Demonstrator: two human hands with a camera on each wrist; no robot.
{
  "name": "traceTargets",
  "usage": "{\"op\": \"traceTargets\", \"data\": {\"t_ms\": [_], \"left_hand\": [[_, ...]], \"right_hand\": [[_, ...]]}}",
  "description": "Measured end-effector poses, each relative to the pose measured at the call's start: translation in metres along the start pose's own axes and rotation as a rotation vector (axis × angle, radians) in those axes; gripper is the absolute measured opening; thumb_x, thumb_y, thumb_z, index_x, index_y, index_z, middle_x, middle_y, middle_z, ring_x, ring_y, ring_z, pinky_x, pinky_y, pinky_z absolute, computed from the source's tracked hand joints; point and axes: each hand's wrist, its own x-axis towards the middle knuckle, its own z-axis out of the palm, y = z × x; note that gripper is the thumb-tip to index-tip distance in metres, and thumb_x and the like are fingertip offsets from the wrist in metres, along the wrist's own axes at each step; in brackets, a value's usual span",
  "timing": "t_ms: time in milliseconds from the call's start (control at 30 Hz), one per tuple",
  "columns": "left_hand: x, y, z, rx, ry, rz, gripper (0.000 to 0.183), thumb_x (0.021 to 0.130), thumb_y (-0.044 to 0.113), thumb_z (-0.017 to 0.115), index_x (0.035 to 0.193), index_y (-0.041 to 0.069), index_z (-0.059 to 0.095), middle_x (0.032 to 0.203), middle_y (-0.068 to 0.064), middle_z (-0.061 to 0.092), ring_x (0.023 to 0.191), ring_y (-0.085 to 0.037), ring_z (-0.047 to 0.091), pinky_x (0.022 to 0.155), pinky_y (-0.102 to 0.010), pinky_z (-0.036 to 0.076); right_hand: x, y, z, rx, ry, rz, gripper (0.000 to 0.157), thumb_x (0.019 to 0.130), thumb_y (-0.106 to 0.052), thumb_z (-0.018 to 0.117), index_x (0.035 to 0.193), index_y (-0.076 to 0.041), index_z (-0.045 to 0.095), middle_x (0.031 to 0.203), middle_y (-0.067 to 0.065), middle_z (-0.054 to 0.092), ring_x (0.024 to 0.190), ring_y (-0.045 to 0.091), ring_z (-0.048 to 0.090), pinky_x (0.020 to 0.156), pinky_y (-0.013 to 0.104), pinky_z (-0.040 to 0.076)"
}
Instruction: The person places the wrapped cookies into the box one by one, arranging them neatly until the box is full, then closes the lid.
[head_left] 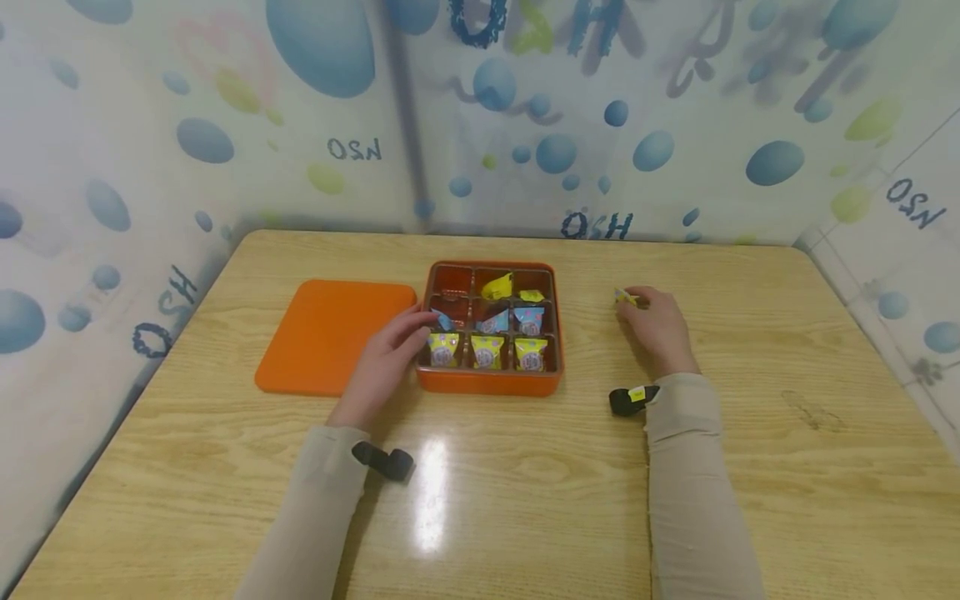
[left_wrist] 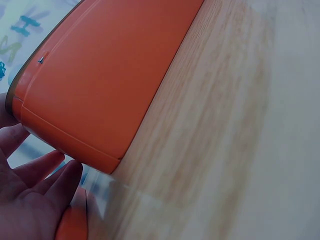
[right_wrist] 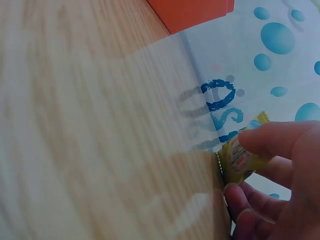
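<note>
An orange box (head_left: 491,383) with a divided inner tray holds wrapped candies: yellow in the near row, blue in the middle, yellow at the back. My left hand (head_left: 386,354) holds the box's left wall; fingertips reach over the rim beside a blue candy (head_left: 444,321). In the left wrist view, other fingers of my left hand (left_wrist: 35,190) lie along the outside of the box (left_wrist: 100,85). Right of the box, my right hand (head_left: 660,329) pinches a yellow wrapped candy (right_wrist: 239,159) between thumb and fingers, low over the table.
A flat orange lid (head_left: 315,333) lies left of the box on the wooden table (head_left: 525,508). Behind the table stands a wall (head_left: 487,167) printed with blue bubbles and letters. Each wrist wears a black strap with a camera.
</note>
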Motion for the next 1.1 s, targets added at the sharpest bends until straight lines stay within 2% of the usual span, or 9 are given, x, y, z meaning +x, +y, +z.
{"op": "traceTargets", "data": {"t_ms": [100, 233, 300, 533, 833, 933, 1100], "left_hand": [[0.0, -0.001, 0.0, -0.002, 0.002, 0.001, 0.03, 0.089, 0.041, 0.05, 0.116, 0.029, 0.058, 0.138, 0.011, 0.035, 0.13, -0.011, 0.022, 0.107, -0.041, 0.014], [0.0, 0.0, 0.0, -0.003, 0.002, -0.002, 0.03, 0.089, 0.04, 0.05, 0.116, 0.029, 0.058, 0.138, 0.011, 0.035, 0.13, -0.011, 0.022, 0.107, -0.041, 0.014], [-0.001, 0.0, 0.0, -0.003, 0.0, -0.001, 0.03, 0.089, 0.039, 0.05, 0.116, 0.029, 0.057, 0.139, 0.011, 0.034, 0.13, -0.01, 0.022, 0.107, -0.041, 0.014], [-0.001, 0.001, 0.0, 0.011, 0.002, 0.005, 0.031, 0.089, 0.04, 0.05, 0.117, 0.028, 0.057, 0.14, 0.008, 0.034, 0.13, -0.011, 0.022, 0.107, -0.041, 0.015], [-0.001, 0.002, -0.001, 0.012, 0.0, 0.013, 0.032, 0.089, 0.042, 0.05, 0.116, 0.028, 0.057, 0.14, 0.006, 0.034, 0.13, -0.011, 0.022, 0.107, -0.042, 0.015], [-0.003, 0.008, -0.002, 0.005, -0.012, -0.003, 0.031, 0.09, 0.037, 0.05, 0.118, 0.026, 0.057, 0.141, 0.004, 0.033, 0.131, -0.013, 0.021, 0.107, -0.042, 0.014], [-0.011, 0.027, -0.002, -0.012, -0.022, -0.01, 0.031, 0.092, 0.026, 0.049, 0.12, 0.015, 0.056, 0.142, -0.004, 0.032, 0.132, -0.019, 0.02, 0.107, -0.044, 0.013]], "right_hand": [[-0.001, 0.001, 0.0, -0.006, 0.016, 0.01, 0.043, 0.091, -0.032, 0.045, 0.122, -0.003, 0.049, 0.123, 0.02, 0.047, 0.108, 0.034, 0.043, 0.091, 0.049, 0.035], [-0.002, 0.002, 0.0, -0.028, 0.035, 0.025, 0.048, 0.092, -0.037, 0.041, 0.123, -0.001, 0.048, 0.122, 0.02, 0.049, 0.11, 0.036, 0.044, 0.092, 0.048, 0.035], [-0.002, 0.001, 0.0, -0.02, 0.038, 0.032, 0.051, 0.093, -0.038, 0.041, 0.128, -0.002, 0.045, 0.125, 0.02, 0.047, 0.115, 0.035, 0.041, 0.094, 0.048, 0.033], [0.0, 0.0, 0.003, 0.028, 0.007, 0.022, 0.047, 0.09, -0.041, 0.047, 0.12, -0.006, 0.054, 0.123, 0.014, 0.051, 0.11, 0.03, 0.044, 0.093, 0.047, 0.033], [0.002, -0.001, 0.004, -0.039, -0.019, 0.013, 0.047, 0.09, -0.038, 0.044, 0.121, -0.003, 0.052, 0.124, 0.016, 0.049, 0.113, 0.033, 0.043, 0.095, 0.048, 0.031], [0.002, -0.001, 0.005, -0.055, -0.021, 0.013, 0.048, 0.09, -0.038, 0.044, 0.122, -0.003, 0.051, 0.124, 0.016, 0.049, 0.112, 0.033, 0.043, 0.094, 0.048, 0.032], [0.003, -0.001, 0.005, -0.066, -0.023, 0.005, 0.048, 0.09, -0.039, 0.044, 0.12, -0.003, 0.052, 0.124, 0.017, 0.049, 0.112, 0.033, 0.043, 0.095, 0.048, 0.031]]}}
